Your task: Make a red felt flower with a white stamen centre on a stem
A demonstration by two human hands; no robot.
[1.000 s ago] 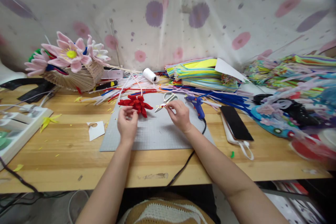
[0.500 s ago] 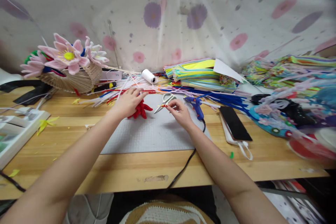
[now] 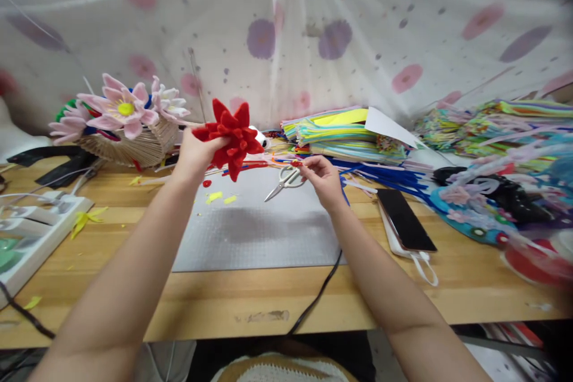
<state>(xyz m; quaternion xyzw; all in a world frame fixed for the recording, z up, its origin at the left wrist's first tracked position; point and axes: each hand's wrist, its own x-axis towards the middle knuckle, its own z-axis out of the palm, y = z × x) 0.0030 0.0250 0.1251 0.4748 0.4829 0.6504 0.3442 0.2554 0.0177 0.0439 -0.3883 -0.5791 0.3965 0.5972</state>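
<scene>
My left hand [image 3: 197, 152] is raised above the mat and closed on a red fuzzy flower [image 3: 235, 137] with pointed petals. The flower faces me, and its underside is hidden. My right hand [image 3: 321, 179] pinches a small red piece [image 3: 296, 163] between thumb and fingertips. Scissors [image 3: 286, 182] with white handles lie on the grey cutting mat [image 3: 255, 245], just below and left of those fingertips. Yellow scraps [image 3: 215, 197] and a small red disc [image 3: 206, 183] lie on the mat's left side.
Bundles of pipe cleaners [image 3: 335, 128] line the back. A basket [image 3: 134, 149] of pink flowers stands back left, above a power strip [image 3: 40, 227]. A phone [image 3: 405, 218] lies right of the mat. A black cable [image 3: 316, 295] crosses the front edge.
My left hand has lifted the red flower off the mat and turned its front towards me. My right hand has moved slightly right and up, still pinching the small red piece.
</scene>
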